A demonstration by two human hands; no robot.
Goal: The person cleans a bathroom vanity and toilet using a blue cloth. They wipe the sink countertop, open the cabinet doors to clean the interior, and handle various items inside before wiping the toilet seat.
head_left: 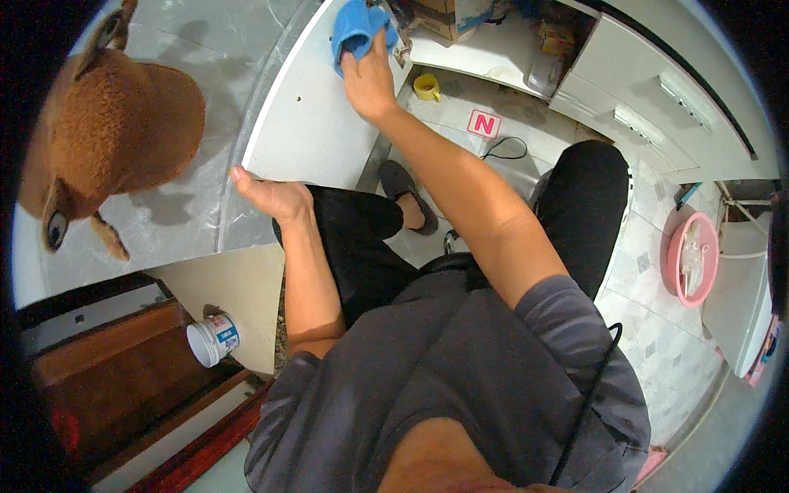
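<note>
A blue cloth [360, 31] is gripped in my right hand [368, 80], against the upper part of a white cabinet door [308, 123] near its hinge. My left hand [271, 192] rests at the lower outer edge of that door, palm turned up, with nothing in it. Behind the door's hinge side, the white cabinet [456, 58] is open, with a cardboard box [441, 18] inside. A clear plastic container [545, 74] stands farther right on the cabinet floor.
A yellow mug [426, 87] and a thin black cable [515, 148] lie on the tiled floor. White drawers [653, 98] are at the upper right, a pink basin [693, 259] at the right. Brown plush headwear [123, 123] is at the left, a white bucket [212, 339] lower left.
</note>
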